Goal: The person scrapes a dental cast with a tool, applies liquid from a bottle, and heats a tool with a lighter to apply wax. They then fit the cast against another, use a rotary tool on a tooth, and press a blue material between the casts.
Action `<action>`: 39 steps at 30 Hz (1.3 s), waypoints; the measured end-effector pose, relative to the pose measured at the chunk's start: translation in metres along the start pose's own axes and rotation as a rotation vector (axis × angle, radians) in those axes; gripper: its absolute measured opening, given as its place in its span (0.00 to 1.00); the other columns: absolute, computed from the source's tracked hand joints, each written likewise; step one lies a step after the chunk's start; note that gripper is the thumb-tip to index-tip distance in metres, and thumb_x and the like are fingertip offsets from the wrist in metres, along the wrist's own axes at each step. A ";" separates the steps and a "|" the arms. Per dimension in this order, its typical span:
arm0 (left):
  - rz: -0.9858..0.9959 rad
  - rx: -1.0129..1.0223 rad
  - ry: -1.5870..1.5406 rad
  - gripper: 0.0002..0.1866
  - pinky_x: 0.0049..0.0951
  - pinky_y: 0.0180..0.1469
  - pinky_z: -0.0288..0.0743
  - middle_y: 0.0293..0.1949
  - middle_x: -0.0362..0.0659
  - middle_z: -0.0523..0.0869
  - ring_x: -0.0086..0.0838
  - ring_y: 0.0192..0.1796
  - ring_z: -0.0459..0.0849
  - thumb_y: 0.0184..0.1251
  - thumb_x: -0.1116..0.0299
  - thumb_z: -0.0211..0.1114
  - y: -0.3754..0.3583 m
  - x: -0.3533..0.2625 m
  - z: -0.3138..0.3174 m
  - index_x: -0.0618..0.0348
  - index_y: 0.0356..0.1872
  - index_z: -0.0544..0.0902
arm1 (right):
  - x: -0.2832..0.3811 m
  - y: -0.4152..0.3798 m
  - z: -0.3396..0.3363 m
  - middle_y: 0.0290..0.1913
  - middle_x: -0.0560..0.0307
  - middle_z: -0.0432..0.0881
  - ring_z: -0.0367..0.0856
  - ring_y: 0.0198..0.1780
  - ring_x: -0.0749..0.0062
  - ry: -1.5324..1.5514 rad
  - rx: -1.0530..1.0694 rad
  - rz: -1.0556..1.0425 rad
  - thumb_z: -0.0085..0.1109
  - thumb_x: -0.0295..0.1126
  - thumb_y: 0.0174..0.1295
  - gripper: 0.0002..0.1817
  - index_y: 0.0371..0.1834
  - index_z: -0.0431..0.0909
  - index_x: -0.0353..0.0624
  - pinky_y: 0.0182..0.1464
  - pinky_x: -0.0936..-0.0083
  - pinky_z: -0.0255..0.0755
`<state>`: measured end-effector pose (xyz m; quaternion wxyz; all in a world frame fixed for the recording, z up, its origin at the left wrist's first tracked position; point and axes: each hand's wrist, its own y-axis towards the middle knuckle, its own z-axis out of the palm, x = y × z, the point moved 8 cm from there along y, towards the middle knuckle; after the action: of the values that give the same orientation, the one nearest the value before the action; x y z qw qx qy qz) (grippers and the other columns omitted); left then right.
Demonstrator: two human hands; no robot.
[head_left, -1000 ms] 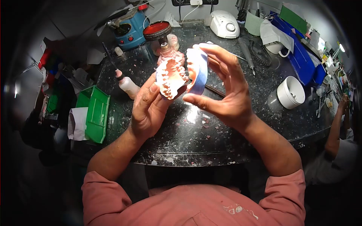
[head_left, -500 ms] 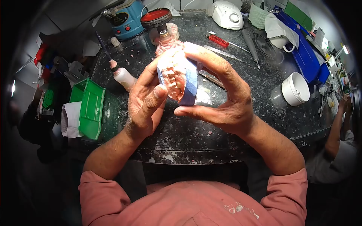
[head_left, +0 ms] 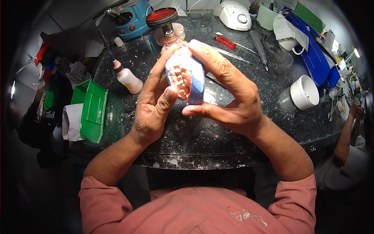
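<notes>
Head view | left hand (head_left: 152,110): curled round pale dental cast (head_left: 175,75) | right hand (head_left: 240,96): gripping blue-sided cast (head_left: 197,81) | casts touching

A green bin (head_left: 98,111) and a white bottle (head_left: 129,81) sit on the left of the dark, speckled tabletop (head_left: 218,152). At the back stand a blue machine (head_left: 134,19) and a white unit (head_left: 235,16). A red-handled screwdriver (head_left: 226,42) lies near a grey handpiece (head_left: 258,47); a white tub (head_left: 300,93) sits farther right.
</notes>
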<state>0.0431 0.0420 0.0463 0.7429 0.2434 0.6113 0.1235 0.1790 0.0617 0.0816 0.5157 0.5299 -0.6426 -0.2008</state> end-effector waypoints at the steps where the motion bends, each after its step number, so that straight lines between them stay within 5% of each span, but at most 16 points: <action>1: -0.021 0.030 0.071 0.43 0.38 0.74 0.54 0.73 0.52 0.57 0.36 0.74 0.60 0.71 0.52 0.58 -0.001 0.003 0.000 0.67 0.75 0.47 | 0.000 0.000 0.001 0.67 0.43 0.71 0.70 0.68 0.56 0.002 0.002 0.000 0.80 0.34 0.42 0.46 0.67 0.67 0.35 0.70 0.63 0.61; 5: -0.109 -0.025 0.062 0.37 0.34 0.73 0.52 0.74 0.52 0.57 0.33 0.74 0.59 0.75 0.59 0.54 -0.008 0.009 0.000 0.65 0.75 0.48 | 0.002 -0.001 0.004 0.67 0.41 0.69 0.68 0.69 0.51 -0.118 0.018 -0.017 0.77 0.33 0.45 0.43 0.67 0.68 0.36 0.69 0.61 0.61; 10: -0.132 -0.130 -0.117 0.34 0.31 0.67 0.67 0.64 0.51 0.72 0.32 0.66 0.72 0.63 0.80 0.65 -0.009 0.013 -0.007 0.68 0.69 0.60 | 0.012 -0.004 0.023 0.67 0.44 0.69 0.66 0.70 0.47 -0.505 0.108 -0.152 0.73 0.31 0.49 0.39 0.67 0.68 0.38 0.69 0.56 0.62; 14: -0.286 -0.156 -0.084 0.30 0.33 0.66 0.69 0.59 0.51 0.76 0.32 0.63 0.75 0.62 0.77 0.64 -0.008 0.010 -0.013 0.69 0.65 0.65 | 0.009 0.001 0.011 0.68 0.43 0.69 0.64 0.71 0.50 -0.142 0.103 -0.101 0.78 0.33 0.42 0.46 0.68 0.66 0.36 0.69 0.60 0.62; 18: -0.128 -0.045 -0.074 0.34 0.36 0.68 0.66 0.60 0.52 0.75 0.33 0.64 0.74 0.56 0.78 0.63 -0.007 0.004 -0.011 0.69 0.67 0.63 | -0.034 -0.008 0.002 0.61 0.47 0.73 0.72 0.65 0.65 0.305 0.076 0.397 0.78 0.27 0.45 0.38 0.62 0.71 0.33 0.67 0.68 0.67; 27: 0.049 0.106 0.024 0.43 0.37 0.69 0.63 0.66 0.53 0.70 0.35 0.67 0.71 0.53 0.78 0.73 -0.010 -0.008 -0.007 0.70 0.70 0.60 | -0.006 0.005 -0.012 0.53 0.49 0.80 0.77 0.58 0.63 0.024 0.065 -0.041 0.77 0.28 0.41 0.34 0.56 0.77 0.34 0.61 0.67 0.70; 36: 0.239 0.158 0.050 0.41 0.40 0.69 0.67 0.65 0.57 0.69 0.41 0.67 0.71 0.53 0.81 0.71 -0.011 -0.019 -0.001 0.70 0.69 0.60 | 0.010 0.006 -0.014 0.51 0.48 0.82 0.79 0.54 0.60 -0.017 0.009 -0.151 0.80 0.36 0.36 0.37 0.54 0.79 0.34 0.56 0.65 0.72; 38: 0.282 0.249 0.374 0.45 0.46 0.64 0.73 0.66 0.56 0.67 0.44 0.63 0.75 0.58 0.56 0.72 -0.008 -0.023 0.005 0.61 0.71 0.57 | 0.013 0.006 -0.015 0.51 0.47 0.82 0.79 0.53 0.59 -0.031 0.016 -0.165 0.79 0.36 0.36 0.37 0.54 0.79 0.34 0.56 0.64 0.72; 39: 0.281 0.249 0.374 0.45 0.46 0.64 0.73 0.66 0.56 0.67 0.44 0.63 0.75 0.58 0.56 0.72 -0.006 -0.022 0.004 0.61 0.71 0.57 | 0.015 0.007 -0.015 0.50 0.47 0.82 0.79 0.53 0.58 -0.046 0.022 -0.180 0.79 0.36 0.36 0.36 0.53 0.79 0.34 0.56 0.64 0.72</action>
<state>0.0415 0.0254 0.0622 0.5568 0.3883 0.7086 0.1923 0.1903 0.0555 0.0996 0.4747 0.5863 -0.6064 -0.2515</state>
